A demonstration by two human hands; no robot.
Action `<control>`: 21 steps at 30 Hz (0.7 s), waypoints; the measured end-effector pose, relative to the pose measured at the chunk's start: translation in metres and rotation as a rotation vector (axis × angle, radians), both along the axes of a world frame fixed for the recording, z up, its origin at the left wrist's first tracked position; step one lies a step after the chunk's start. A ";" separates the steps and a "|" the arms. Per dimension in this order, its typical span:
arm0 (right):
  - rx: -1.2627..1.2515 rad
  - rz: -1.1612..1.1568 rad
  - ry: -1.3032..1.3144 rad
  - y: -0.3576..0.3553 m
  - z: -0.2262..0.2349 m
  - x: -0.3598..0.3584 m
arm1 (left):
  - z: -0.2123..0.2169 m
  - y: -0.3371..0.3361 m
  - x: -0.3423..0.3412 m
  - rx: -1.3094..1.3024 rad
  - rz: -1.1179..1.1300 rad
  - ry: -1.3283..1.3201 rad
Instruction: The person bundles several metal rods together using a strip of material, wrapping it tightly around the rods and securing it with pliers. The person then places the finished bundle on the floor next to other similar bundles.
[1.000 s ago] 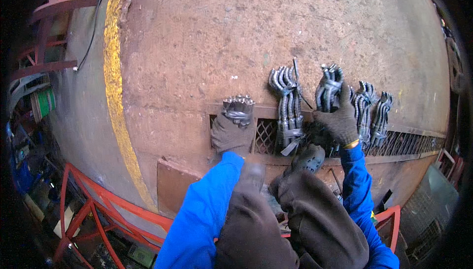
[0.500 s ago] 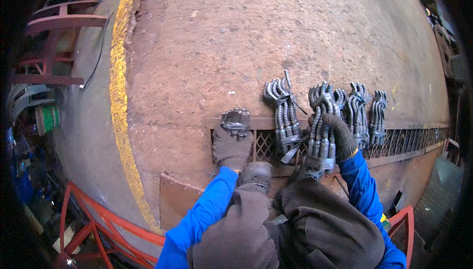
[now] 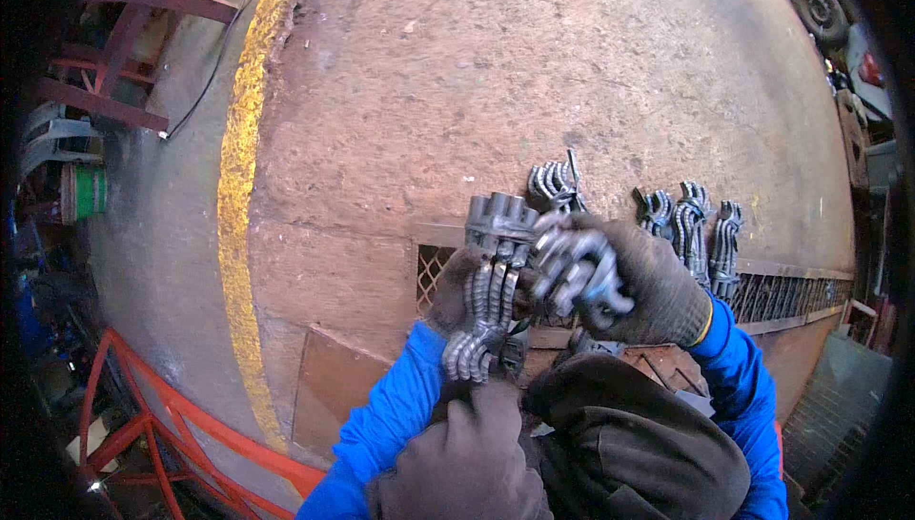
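In my gloved left hand (image 3: pixel 448 293) is a taped bundle of bent ribbed steel bars (image 3: pixel 491 296), its thicker smooth ends up and its curved ends toward my lap. My gloved right hand (image 3: pixel 658 282) grips another bundle of bent bars (image 3: pixel 578 267), blurred by motion, with curled ends near my palm. The two bundles are close side by side; whether they touch I cannot tell. Behind them lies a third bent-bar bundle (image 3: pixel 555 184), partly hidden. Several more bundles (image 3: pixel 691 224) lie beyond my right hand along the floor grate (image 3: pixel 782 282).
A worn yellow line (image 3: pixel 240 148) runs down the floor at left. Red metal frames stand at upper left (image 3: pixel 143 5) and lower left (image 3: pixel 181 415). A green spool (image 3: pixel 88 191) sits at the left edge, a wheel (image 3: pixel 821 10) at upper right. My knees are close below my hands.
Both bundles have been raised and brought together in front of me. The left one now shows its length, and the right one has been turned, its curled ends now toward my palm.
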State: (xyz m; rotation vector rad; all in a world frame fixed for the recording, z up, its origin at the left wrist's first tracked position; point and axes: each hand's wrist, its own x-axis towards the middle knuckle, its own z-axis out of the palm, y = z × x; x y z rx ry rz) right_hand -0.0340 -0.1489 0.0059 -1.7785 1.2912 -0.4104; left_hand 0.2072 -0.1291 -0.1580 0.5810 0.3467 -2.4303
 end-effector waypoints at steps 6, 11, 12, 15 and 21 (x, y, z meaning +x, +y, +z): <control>-0.679 0.547 0.244 -0.014 0.008 0.017 | 0.030 0.005 -0.025 0.080 -0.222 0.163; -0.763 0.666 0.084 -0.003 -0.011 0.023 | 0.028 0.011 -0.039 0.050 -0.270 0.178; -0.762 0.688 0.048 0.001 -0.011 0.025 | 0.028 0.011 -0.041 0.043 -0.275 0.174; -0.742 0.779 0.130 0.008 -0.003 0.033 | 0.027 0.008 -0.047 0.003 -0.280 0.171; -0.509 0.832 0.196 0.019 0.005 0.045 | 0.027 0.004 -0.039 -0.092 -0.279 0.040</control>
